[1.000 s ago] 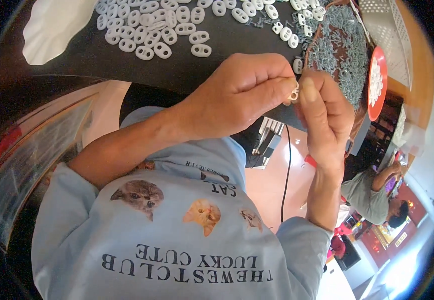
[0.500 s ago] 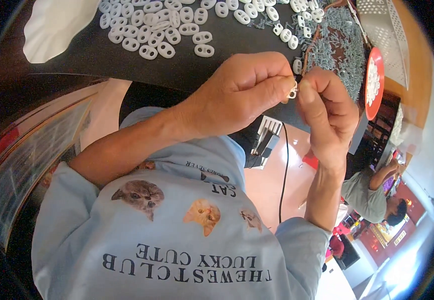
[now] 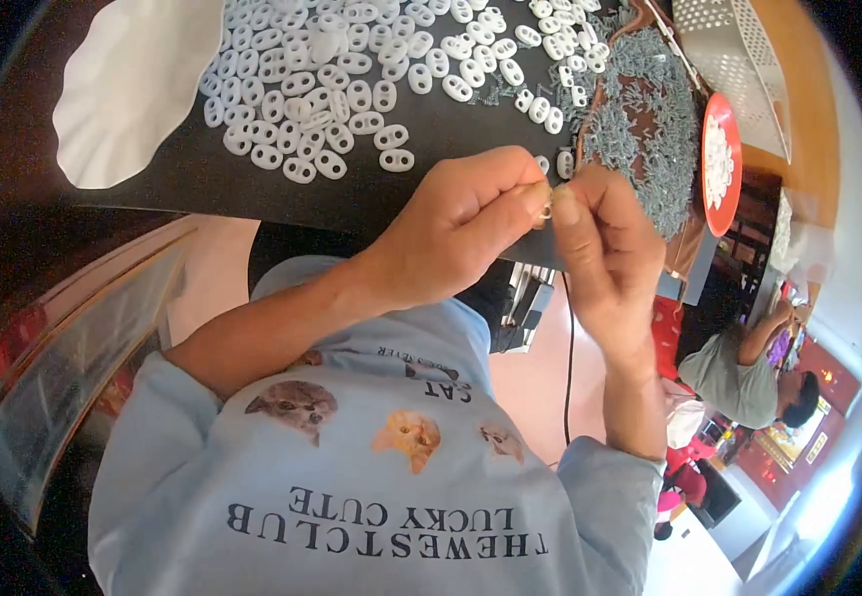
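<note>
My left hand (image 3: 456,233) is closed above the table's front edge. Between its thumb and index finger sits a small white plastic piece (image 3: 547,212), mostly covered by the fingertips, with a holed end showing. Right beside it, my right hand (image 3: 612,253) pinches thumb against index finger at the same piece; whatever is in that pinch is too small to make out. Many white oval two-hole plastic pieces (image 3: 359,96) lie loose on the dark table beyond my hands. To their right spreads a heap of tiny grey pieces (image 3: 664,124) that look like springs.
A red plate (image 3: 735,169) of small white parts stands at the right, near a white perforated basket (image 3: 724,45). On the left is a white wavy-edged tray (image 3: 123,99). A black cable (image 3: 570,368) hangs below the table. Another person (image 3: 744,372) is farther off at right.
The whole view has shifted, so the table sits lower in it. Both hands stay pinched together, and less of the white piece shows between the fingertips now.
</note>
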{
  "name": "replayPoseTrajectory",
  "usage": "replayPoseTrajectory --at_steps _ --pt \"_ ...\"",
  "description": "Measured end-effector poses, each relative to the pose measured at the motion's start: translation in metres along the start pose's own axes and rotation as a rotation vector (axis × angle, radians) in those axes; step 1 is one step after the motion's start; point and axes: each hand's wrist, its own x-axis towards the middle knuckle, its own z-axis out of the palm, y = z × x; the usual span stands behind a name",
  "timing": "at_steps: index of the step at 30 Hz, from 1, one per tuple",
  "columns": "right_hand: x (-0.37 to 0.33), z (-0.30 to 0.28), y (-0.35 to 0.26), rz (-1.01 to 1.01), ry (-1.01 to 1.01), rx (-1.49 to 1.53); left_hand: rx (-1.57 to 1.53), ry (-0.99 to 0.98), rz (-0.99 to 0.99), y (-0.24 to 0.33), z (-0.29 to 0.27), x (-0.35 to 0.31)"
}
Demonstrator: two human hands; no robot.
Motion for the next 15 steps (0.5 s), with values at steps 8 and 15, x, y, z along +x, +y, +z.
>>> replayPoseTrajectory --at_steps 8,15 --pt "0.007 -0.015 -0.002 0.201 -0.090 0.235 -0.051 -0.035 -0.025 0.003 -0.001 0.003" --pt "0.006 -0.002 -0.012 -0.006 -0.012 -0.082 0.038 -0.017 0.044 -0.006 0.000 -0.001"
